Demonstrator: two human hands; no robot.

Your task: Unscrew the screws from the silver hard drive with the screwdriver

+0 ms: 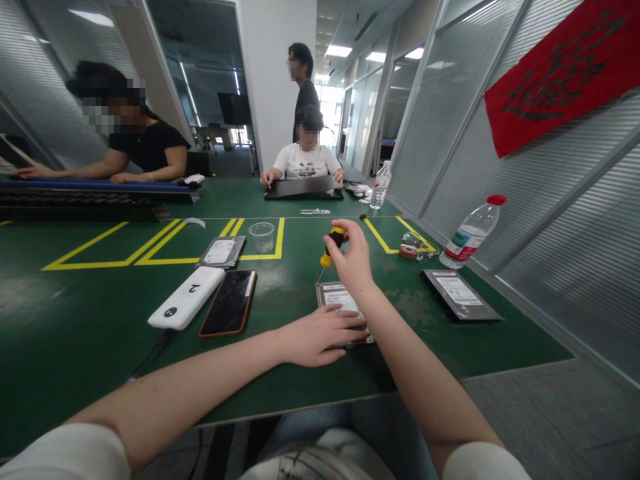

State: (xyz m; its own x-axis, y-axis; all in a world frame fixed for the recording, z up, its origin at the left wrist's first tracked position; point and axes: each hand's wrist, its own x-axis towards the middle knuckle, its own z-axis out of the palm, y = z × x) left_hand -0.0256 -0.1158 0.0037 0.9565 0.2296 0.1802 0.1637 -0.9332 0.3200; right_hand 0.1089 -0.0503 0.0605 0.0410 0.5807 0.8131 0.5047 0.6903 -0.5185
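Observation:
A hard drive [336,295] lies label up on the green table in front of me, partly covered by my hands. Spread flat across its near part is my left hand [325,335], fingers stretched to the right. My right hand [353,257] grips a yellow and black screwdriver [326,257] by its handle. The screwdriver is tilted, and its thin shaft runs down to the far left corner of the drive. Whether the tip sits in a screw is too small to tell.
Left of the drive are a phone [229,303], a white power bank [186,298], another hard drive [221,252] and a clear plastic cup [262,237]. To the right stand a third drive [459,295] and a water bottle [473,233]. Two people sit across the table; another stands behind.

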